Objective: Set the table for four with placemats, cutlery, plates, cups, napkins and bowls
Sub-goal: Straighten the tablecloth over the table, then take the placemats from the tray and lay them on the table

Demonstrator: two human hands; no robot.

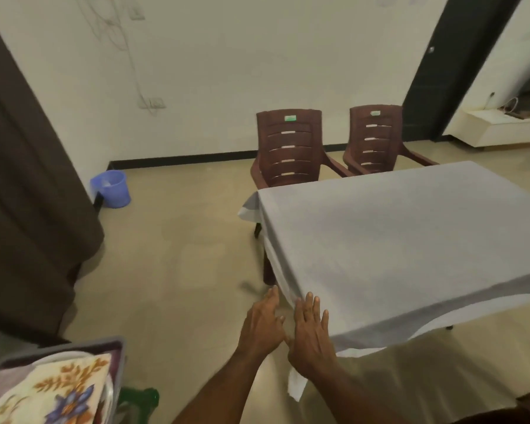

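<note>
Smoothing the tablecloth (395,240) corner, both hands flat-fingered, left hand (262,325) beside right hand (311,335); a hard tug could drag it askew, while placemats wait in the tub (117,359) at lower left.

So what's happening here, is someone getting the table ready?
Yes. A person stands at the near corner of a table covered with a white tablecloth. The right hand lies flat on the cloth at that corner; the left hand is open beside it. Nothing is laid yet. A floral cloth waits in a bin at lower left, and two brown chairs stand at the far side.
</note>
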